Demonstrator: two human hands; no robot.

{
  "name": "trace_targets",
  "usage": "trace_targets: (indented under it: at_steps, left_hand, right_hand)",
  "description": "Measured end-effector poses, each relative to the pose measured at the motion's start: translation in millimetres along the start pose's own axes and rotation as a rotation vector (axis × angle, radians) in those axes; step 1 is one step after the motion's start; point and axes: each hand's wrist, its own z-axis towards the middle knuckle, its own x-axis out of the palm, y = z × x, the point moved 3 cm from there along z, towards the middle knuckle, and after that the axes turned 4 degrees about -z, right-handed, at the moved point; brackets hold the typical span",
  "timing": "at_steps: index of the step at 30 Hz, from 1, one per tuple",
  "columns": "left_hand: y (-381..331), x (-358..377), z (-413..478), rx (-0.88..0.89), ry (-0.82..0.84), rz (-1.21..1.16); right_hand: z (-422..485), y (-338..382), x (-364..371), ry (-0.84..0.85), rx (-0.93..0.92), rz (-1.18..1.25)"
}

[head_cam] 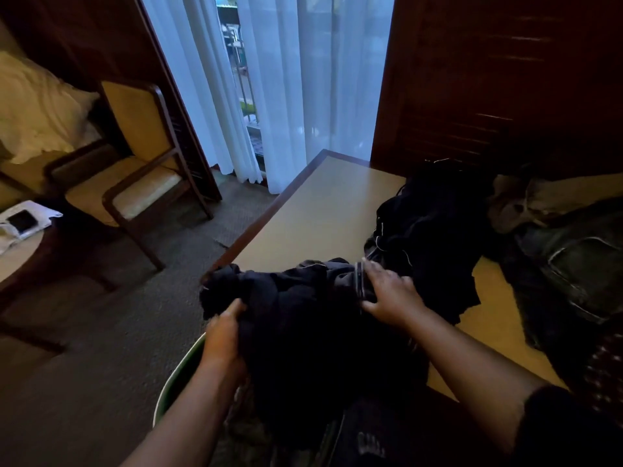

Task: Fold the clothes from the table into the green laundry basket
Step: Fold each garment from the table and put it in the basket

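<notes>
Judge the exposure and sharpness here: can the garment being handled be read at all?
Head view: room dim, so the dark garment held by the left hand and right hand is a near-black mass with little fold detail; head view: backlit curtains glow far brighter; head view: wide-angle lens tilts the wooden shutter, frame slightly soft.

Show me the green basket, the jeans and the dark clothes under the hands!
green laundry basket [175,377]: head view, on its curved rim, bottom left.
jeans [583,264]: head view, on the back pocket.
dark garment [296,308]: head view, on the bunched middle of the cloth.
</notes>
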Motion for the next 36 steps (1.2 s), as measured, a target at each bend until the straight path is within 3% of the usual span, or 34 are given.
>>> trace_targets:
  at_steps: [2,4,7,9,10,12,14,15,17,19,21,24,26,28,30,32,36]
  left_hand:
    - [3,18,9,0.078,-0.05,0.007]
    - [3,42,13,0.165,-0.033,0.079]
    - [-5,74,13,0.301,-0.01,0.188]
    - [-8,91,18,0.344,-0.01,0.263]
    - [-7,101,20,0.356,0.002,0.306]
    - [-3,122,23,0.363,0.057,0.392]
    - [5,142,19,0.36,0.126,0.493]
    - [9,145,15,0.364,0.138,0.577]
    - [31,164,23,0.331,0.121,0.834]
    - [43,162,24,0.213,0.166,1.127]
    - [55,168,26,0.125,0.228,1.32]
    - [61,172,32,0.056,0.251,1.389]
    - [58,170,40,0.05,0.208,1.388]
    - [57,167,46,0.075,0.18,1.38]
    - [57,162,50,0.117,0.144,1.367]
    - [56,158,53,0.171,0.11,1.369]
    - [46,152,45,0.287,0.101,1.311]
  right_hand:
    - [8,-14,-2,0.07,0.133,-0.145]
    - [14,-24,-13,0.046,0.208,-0.051]
    - [16,-34,-44,-0.162,0.187,0.478]
    - [15,-39,-69,-0.177,0.099,0.954]
    - [17,-44,-79,-0.175,0.058,1.016]
    - [27,-61,-91,-0.276,0.049,0.788]
    - [46,-88,-91,-0.434,0.191,0.36]
    - [55,-101,-85,-0.424,0.279,0.255]
    - [80,-148,-64,-0.196,0.451,0.289]
    - [88,-168,-38,-0.044,0.511,0.336]
    - [94,-178,-36,-0.15,0.463,0.453]
    - [77,-163,-67,-0.439,0.272,0.791]
    - [54,-145,-94,-0.37,0.109,1.107]
    - [31,-131,-112,-0.155,-0.015,1.357]
    - [16,-127,-120,-0.091,-0.019,1.23]
    - [15,-129,-113,-0.07,0.055,0.83]
    - [33,-123,-47,0.214,0.099,0.446]
